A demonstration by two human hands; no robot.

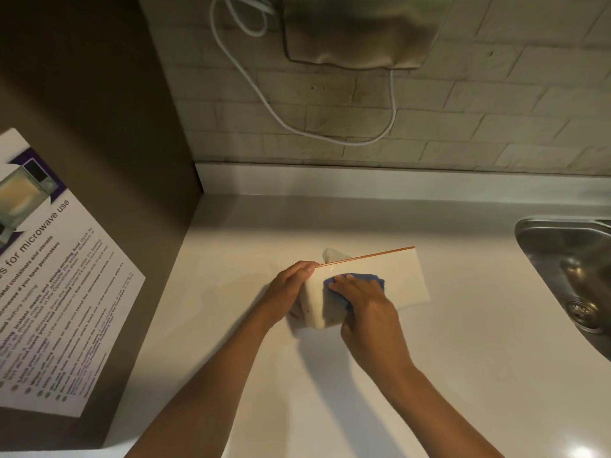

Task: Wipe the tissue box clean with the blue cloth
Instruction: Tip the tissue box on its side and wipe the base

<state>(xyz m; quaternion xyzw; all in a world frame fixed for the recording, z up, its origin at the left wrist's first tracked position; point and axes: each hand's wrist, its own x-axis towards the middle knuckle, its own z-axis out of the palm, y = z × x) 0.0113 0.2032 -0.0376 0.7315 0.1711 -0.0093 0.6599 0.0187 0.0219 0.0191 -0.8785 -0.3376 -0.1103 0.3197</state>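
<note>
A white tissue box [396, 279] with a thin orange top edge stands on the pale counter [463, 375], a tissue poking up behind it. My left hand [287, 289] grips the box's left end, fingers curled over its top corner. My right hand [367, 302] lies flat on the near face of the box and presses the blue cloth [357, 280] against it. Only the cloth's upper and left edges show from under my fingers.
A steel sink [572, 276] is sunk into the counter at the right. A brown cabinet side with a microwave-use notice [56, 285] walls off the left. On the tiled back wall hang a white cable [330, 135] and a metal dispenser [357, 31].
</note>
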